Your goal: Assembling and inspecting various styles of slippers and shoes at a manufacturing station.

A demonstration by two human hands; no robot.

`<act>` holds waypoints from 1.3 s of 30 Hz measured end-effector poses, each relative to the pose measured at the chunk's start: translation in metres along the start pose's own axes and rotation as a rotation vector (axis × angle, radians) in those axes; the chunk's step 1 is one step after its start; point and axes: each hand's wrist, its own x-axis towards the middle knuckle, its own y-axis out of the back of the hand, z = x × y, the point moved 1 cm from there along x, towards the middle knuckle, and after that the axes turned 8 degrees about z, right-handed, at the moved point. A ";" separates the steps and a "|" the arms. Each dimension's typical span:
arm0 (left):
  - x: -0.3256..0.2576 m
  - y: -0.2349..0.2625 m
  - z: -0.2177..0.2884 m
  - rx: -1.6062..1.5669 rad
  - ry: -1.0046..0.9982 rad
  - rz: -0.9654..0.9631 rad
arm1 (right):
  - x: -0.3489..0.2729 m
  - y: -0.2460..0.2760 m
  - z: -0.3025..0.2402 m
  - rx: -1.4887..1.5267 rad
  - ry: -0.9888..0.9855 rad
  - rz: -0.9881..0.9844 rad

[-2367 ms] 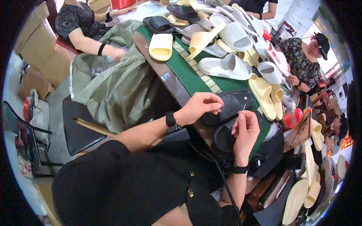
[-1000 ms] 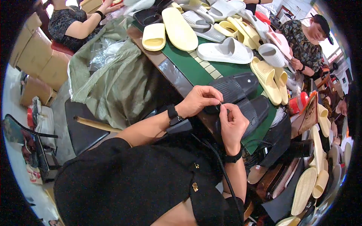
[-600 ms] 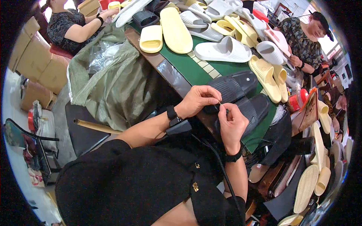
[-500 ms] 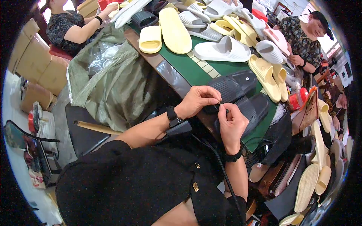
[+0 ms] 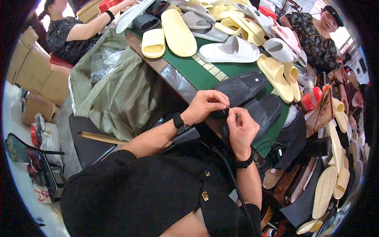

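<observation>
Left hand (image 5: 204,106) and right hand (image 5: 241,128) meet over near edge of worktop (image 5: 189,71), fingertips pinching thin needle-like item (image 5: 229,107), too small to identify. Black slipper (image 5: 241,89) lies just beyond. Advice: keep pinch firm, wrists steady, item clear of slipper.

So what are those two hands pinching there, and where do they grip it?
A thin pale needle-like sliver, pinched between the fingertips of the left hand and right hand, above black ribbed rubber slippers.
</observation>
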 end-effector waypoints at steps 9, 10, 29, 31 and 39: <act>0.000 0.001 -0.002 0.014 -0.015 0.002 | -0.001 -0.002 0.000 0.016 0.043 0.010; 0.000 0.001 -0.002 0.010 -0.017 0.001 | 0.000 -0.002 0.000 0.011 0.046 0.010; 0.001 -0.001 0.000 0.032 -0.005 -0.014 | -0.001 -0.002 0.002 0.004 0.056 0.003; 0.001 -0.001 0.001 0.038 -0.006 -0.012 | -0.001 -0.002 0.002 0.003 0.058 0.005; 0.000 -0.001 0.002 0.138 -0.013 -0.006 | -0.002 -0.004 0.004 0.008 0.061 -0.006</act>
